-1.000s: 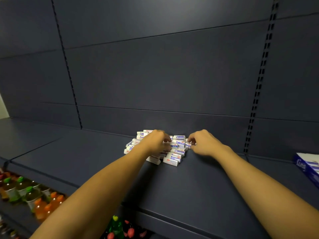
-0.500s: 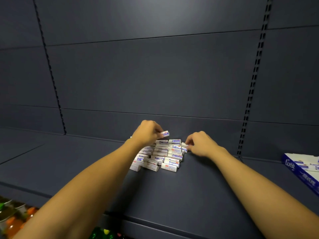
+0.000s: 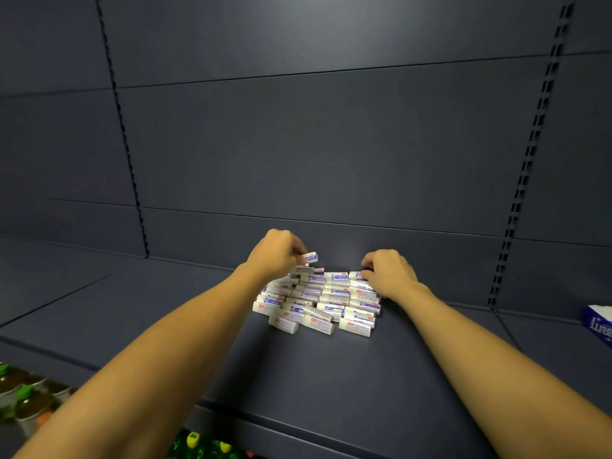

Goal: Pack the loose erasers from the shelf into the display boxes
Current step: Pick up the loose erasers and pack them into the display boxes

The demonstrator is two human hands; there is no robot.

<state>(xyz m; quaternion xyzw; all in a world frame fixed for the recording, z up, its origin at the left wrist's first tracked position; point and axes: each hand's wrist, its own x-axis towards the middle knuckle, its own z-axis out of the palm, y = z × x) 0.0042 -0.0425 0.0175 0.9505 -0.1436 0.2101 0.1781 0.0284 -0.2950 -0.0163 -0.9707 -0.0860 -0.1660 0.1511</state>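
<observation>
Left hand pinches one eraser above the pile on the shelf; right hand grips a pile-edge eraser. Lift singly, avoiding toppling neighbours, toward the box right of the pile.

The erasers are white with blue and red printed sleeves. The shelf and its back wall are dark slate blue. The box is blue with white lettering; the bottles have green caps.
</observation>
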